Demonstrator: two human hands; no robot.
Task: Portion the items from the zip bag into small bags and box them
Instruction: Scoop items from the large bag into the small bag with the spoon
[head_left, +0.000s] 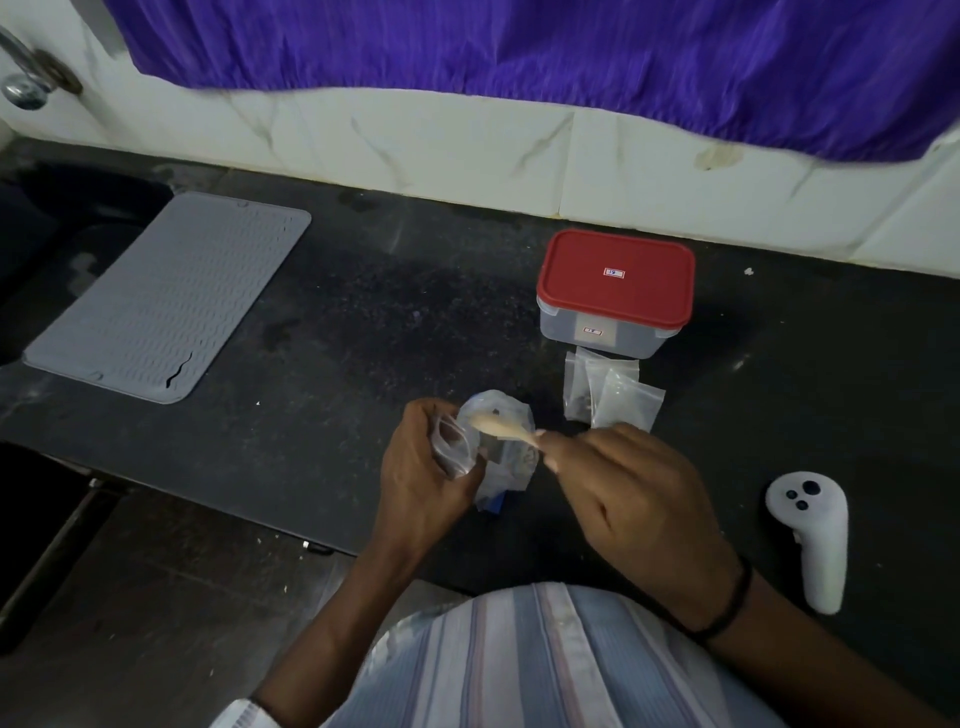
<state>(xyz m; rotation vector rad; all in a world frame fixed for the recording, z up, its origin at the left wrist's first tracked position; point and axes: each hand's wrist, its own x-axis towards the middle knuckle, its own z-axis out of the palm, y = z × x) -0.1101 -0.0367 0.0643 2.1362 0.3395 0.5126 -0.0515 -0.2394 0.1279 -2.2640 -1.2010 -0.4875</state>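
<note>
My left hand (421, 467) grips a small clear bag (457, 447), holding its mouth apart. My right hand (639, 493) pinches the handle of a pale spoon (501, 428), whose bowl points at the small bag's mouth. Behind the hands the larger clear zip bag (511, 467) stands on the dark counter with dark bits inside. A few small clear bags (608, 397) lie flat in front of a clear box (608, 338) shut with a red lid (615, 275).
A grey ribbed mat (166, 296) lies at the left beside a dark sink. A white hand controller (813, 535) rests at the right near the counter's front edge. A white tiled wall and a purple curtain (519, 47) close off the back.
</note>
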